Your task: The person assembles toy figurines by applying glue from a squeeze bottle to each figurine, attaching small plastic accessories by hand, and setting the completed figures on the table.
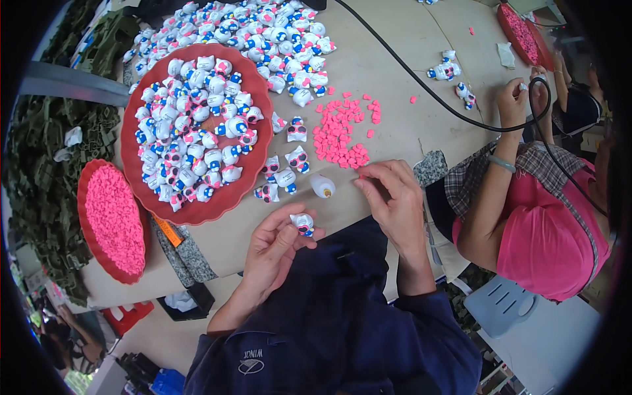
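My left hand (271,247) is closed around a small white cat figurine (302,224) with dark sunglasses and blue on its body, held between thumb and fingers. My right hand (394,197) pinches a tiny pink piece (360,176) between thumb and fingertips, mostly hidden by them. Between the hands stands a small whitish squeeze bottle (322,185) with a brass-coloured tip. Beyond it lies a loose spread of small pink pieces (339,135) on the table. Several similar figurines (285,178) lie to the left of the bottle.
A large red scalloped tray (263,99) full of figurines stands at left, with a heap of figurines (283,39) behind it. A smaller red tray (143,230) holds pink pieces. A black cable (408,69) crosses the table (388,105). A person in pink (526,230) works at right.
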